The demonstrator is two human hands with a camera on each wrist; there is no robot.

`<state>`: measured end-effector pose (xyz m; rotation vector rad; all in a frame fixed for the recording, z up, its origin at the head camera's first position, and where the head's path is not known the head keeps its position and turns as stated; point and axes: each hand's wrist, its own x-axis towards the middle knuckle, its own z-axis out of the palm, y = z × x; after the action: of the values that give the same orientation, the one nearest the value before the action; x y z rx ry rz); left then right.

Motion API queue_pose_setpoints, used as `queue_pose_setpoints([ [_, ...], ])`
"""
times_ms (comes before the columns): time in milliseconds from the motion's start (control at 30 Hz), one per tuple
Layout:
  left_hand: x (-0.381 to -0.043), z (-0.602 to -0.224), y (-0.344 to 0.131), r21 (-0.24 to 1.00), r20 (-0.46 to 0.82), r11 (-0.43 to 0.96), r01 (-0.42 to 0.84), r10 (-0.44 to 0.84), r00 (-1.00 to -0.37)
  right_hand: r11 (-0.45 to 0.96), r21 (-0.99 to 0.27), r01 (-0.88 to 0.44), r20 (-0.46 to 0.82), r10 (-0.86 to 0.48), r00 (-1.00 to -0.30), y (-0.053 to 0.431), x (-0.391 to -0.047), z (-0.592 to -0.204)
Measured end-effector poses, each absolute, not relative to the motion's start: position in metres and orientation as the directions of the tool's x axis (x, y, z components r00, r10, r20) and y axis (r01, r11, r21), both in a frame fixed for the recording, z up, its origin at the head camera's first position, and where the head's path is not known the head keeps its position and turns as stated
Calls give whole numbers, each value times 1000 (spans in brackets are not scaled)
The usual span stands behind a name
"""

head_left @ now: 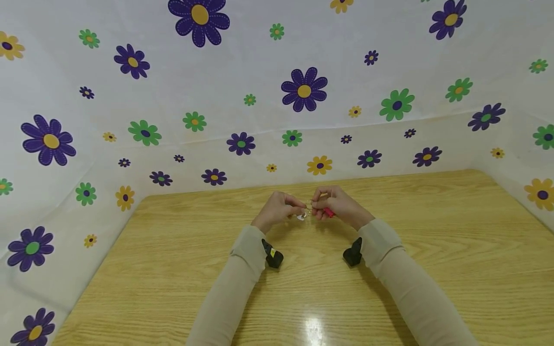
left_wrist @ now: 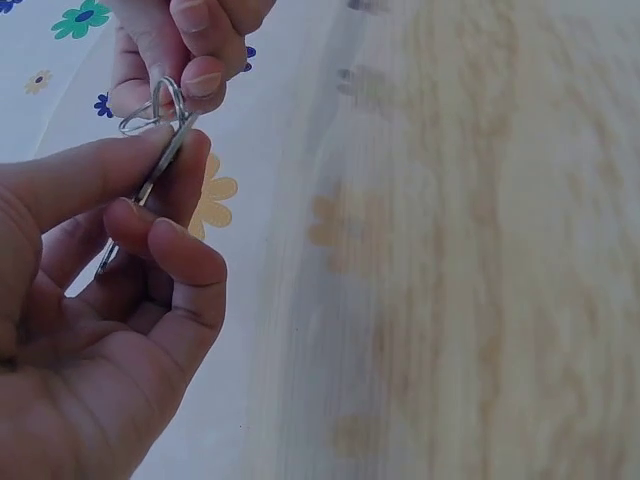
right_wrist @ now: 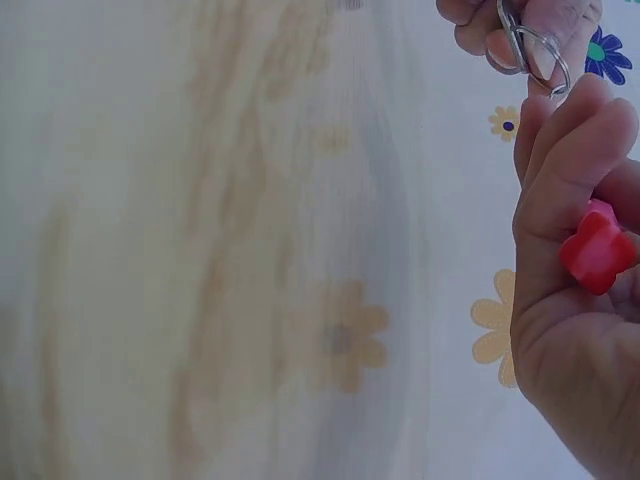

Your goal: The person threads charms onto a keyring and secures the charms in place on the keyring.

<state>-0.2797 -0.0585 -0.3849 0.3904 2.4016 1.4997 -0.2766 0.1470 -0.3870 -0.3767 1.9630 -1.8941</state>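
Above the table [head_left: 303, 298], my two hands meet at a small metal keyring [left_wrist: 172, 100]. My left hand [head_left: 280, 210] pinches its silvery metal part between thumb and fingers. A thin, flat metal piece [left_wrist: 145, 190] runs down into that hand's fingers, and a small whitish, shiny piece [head_left: 301, 216] shows below them in the head view. With its fingertips my right hand [head_left: 339, 206] grips the ring from the other side. Tucked in the curled fingers of the right hand is a pinkish-red, lobed piece [right_wrist: 598, 250]; most of its length is hidden.
Black wrist cameras [head_left: 273, 255] sit on both wrists, close above the wood-grain surface. A white cloth [head_left: 242, 86] with purple, green and yellow flowers stands behind the table and along its sides.
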Motion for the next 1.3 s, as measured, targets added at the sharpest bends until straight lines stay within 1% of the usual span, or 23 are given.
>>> queue_pose_setpoints([
  [300,-279,-382,-60,924,-113,379,50,395,-912,-1,-999,47,-40,-497,-867,147,-276,-386],
  [500,-280,-383,-58,929,-115,367,47,407,-906,-5,-999,33,-25,-516,-856,147,-277,-387],
  [733,-280,-385,-60,925,-123,379,36,388,-913,75,-997,-18,-29,-578,-816,140,-273,-381],
  [1000,-280,-383,-67,897,-112,438,65,367,-924,169,-985,21,-107,-517,-849,147,-274,-379],
  [1300,-279,-383,-75,901,-101,431,55,330,-939,204,-979,23,-128,-523,-843,164,-278,-379],
])
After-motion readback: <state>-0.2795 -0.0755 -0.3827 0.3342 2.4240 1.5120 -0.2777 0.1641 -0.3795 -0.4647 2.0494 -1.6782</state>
